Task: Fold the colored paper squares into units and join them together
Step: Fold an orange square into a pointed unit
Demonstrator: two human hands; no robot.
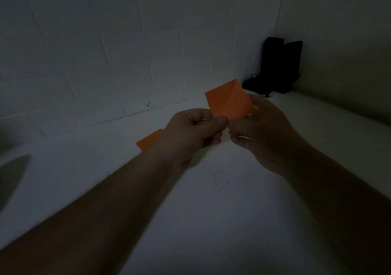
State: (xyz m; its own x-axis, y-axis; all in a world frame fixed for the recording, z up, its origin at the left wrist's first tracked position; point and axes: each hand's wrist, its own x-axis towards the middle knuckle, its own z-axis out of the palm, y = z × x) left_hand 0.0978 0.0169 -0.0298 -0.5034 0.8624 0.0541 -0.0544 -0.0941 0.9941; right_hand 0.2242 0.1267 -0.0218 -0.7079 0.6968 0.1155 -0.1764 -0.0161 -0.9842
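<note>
Orange paper [229, 103] (blank, no writing) pinched by left hand [190, 134] and right hand [259, 130].

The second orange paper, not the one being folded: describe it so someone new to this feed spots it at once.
Start at the white surface under both arms, then find the left hand. An orange paper pokes out from behind that wrist, only one corner showing. Unlike the folded orange piece, pinched up between left hand and right hand, no fingers touch it.

Dim, underexposed, soft blur, edge distortion.
</note>
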